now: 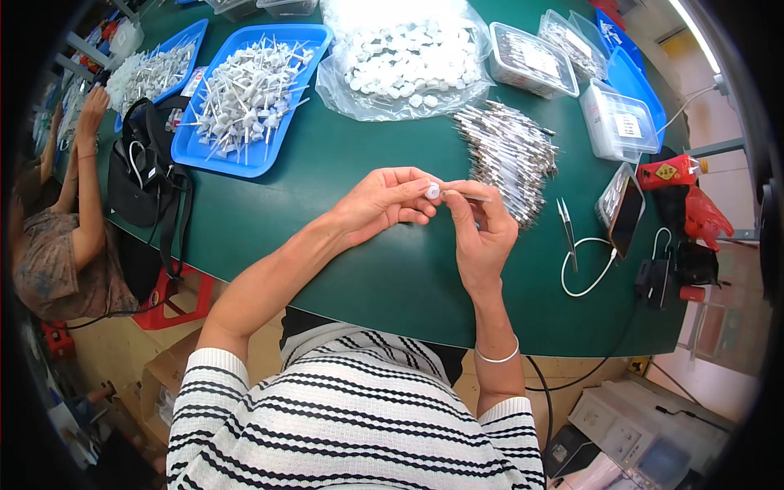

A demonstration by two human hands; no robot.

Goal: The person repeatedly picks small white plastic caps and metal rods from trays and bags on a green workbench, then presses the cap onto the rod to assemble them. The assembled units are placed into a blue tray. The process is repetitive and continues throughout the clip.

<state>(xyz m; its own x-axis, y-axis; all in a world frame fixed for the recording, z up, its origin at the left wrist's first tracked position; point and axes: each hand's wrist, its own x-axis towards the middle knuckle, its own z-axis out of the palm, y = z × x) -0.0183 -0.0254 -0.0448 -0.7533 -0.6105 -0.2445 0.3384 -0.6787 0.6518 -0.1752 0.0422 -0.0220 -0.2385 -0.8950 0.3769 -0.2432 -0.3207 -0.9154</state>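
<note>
My left hand pinches a small white plastic cap between thumb and forefinger, over the near middle of the green table. Close against it, my right hand grips a thin metal-and-white rod in its fingertips. The rod's inner end is by the cap; whether it sits inside cannot be made out. Just beyond my right hand lies a heap of similar thin rods. At the far middle, many loose white caps rest on a clear plastic bag.
A blue tray piled with white stemmed parts stands at the left, beside a black bag. Tweezers, a white cable and a phone lie at the right. Clear boxes stand far right. Another person's arm is at far left.
</note>
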